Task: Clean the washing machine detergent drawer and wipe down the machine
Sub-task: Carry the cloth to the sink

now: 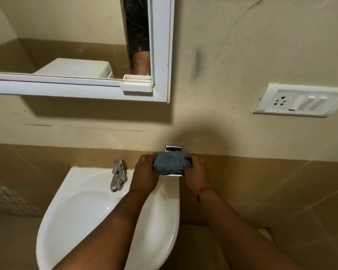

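Setting: a bathroom corner seen from above, with beige walls and tan tiles lower down.
Cloth: a blue-grey cloth (171, 162), bunched and folded, held up between both hands against the wall just right of the basin's back edge.
Left hand: the left hand (145, 173) grips the cloth's left end; its fingers curl over the top of the fabric, knuckles toward the camera, and the cloth emerges from under the fingertips to the right.
Right hand: the right hand (196, 172) grips the cloth's right end; its fingers are curled tightly round the fabric, which disappears into the fist. A red thread (204, 191) circles that wrist.
Metal fitting: a shiny chrome fixture (173, 148) is mounted on the wall directly behind the cloth; its top shows above the fabric and a pale edge shows below. What kind of fitting it is cannot be told.
Basin: a white corner basin (82, 209) lies below the left forearm.
Tap: a chrome mixer tap (117, 175) stands at the basin's back, just left of the left hand.
Mirror: a white-framed mirror (160, 55) hangs above on the left.
Switch plate: a white socket and switch plate (299, 102) sits on the wall upper right, well apart from the hands.
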`<state>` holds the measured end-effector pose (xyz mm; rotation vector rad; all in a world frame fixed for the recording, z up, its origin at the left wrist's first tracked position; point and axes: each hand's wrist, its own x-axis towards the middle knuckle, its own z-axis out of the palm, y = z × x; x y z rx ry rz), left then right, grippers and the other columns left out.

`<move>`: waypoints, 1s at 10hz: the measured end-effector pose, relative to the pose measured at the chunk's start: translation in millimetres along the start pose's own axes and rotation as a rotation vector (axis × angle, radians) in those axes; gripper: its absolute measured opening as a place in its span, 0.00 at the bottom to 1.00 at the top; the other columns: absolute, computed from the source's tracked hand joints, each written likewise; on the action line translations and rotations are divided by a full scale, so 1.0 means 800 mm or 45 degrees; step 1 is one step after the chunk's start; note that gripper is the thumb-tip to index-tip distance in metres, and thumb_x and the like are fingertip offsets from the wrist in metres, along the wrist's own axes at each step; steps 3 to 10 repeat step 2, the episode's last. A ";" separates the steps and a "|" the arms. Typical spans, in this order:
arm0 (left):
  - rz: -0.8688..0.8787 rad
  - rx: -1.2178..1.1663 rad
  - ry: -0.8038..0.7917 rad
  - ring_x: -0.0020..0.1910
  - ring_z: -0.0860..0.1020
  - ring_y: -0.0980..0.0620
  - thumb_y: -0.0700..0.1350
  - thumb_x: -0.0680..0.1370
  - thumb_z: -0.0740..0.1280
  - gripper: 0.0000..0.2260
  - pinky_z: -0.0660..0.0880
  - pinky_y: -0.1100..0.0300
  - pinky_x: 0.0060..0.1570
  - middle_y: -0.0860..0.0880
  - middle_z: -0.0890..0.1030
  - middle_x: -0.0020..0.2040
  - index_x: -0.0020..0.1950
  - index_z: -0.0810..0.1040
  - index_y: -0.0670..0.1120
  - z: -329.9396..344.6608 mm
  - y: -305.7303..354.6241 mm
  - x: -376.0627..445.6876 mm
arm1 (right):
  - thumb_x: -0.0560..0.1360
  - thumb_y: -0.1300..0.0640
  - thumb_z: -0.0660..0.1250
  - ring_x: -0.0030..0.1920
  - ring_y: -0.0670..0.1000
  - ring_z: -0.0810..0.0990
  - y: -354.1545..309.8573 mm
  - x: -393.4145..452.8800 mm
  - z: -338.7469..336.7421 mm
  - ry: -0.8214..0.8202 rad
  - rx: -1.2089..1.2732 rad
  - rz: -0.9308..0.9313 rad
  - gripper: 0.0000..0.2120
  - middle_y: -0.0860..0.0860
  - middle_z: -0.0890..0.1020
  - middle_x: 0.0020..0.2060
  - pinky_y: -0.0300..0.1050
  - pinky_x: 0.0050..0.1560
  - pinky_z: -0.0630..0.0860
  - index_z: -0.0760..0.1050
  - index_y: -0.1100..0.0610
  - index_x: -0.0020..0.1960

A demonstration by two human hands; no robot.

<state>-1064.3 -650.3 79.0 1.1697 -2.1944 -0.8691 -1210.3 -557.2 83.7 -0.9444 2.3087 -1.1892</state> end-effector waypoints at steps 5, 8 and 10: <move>0.215 0.549 0.042 0.64 0.72 0.42 0.47 0.78 0.64 0.20 0.67 0.49 0.63 0.44 0.72 0.66 0.70 0.70 0.44 -0.029 0.001 -0.006 | 0.76 0.58 0.64 0.71 0.56 0.63 -0.031 -0.017 0.012 0.098 -0.353 -0.380 0.20 0.54 0.66 0.71 0.53 0.71 0.64 0.70 0.55 0.68; 0.215 0.549 0.042 0.64 0.72 0.42 0.47 0.78 0.64 0.20 0.67 0.49 0.63 0.44 0.72 0.66 0.70 0.70 0.44 -0.029 0.001 -0.006 | 0.76 0.58 0.64 0.71 0.56 0.63 -0.031 -0.017 0.012 0.098 -0.353 -0.380 0.20 0.54 0.66 0.71 0.53 0.71 0.64 0.70 0.55 0.68; 0.215 0.549 0.042 0.64 0.72 0.42 0.47 0.78 0.64 0.20 0.67 0.49 0.63 0.44 0.72 0.66 0.70 0.70 0.44 -0.029 0.001 -0.006 | 0.76 0.58 0.64 0.71 0.56 0.63 -0.031 -0.017 0.012 0.098 -0.353 -0.380 0.20 0.54 0.66 0.71 0.53 0.71 0.64 0.70 0.55 0.68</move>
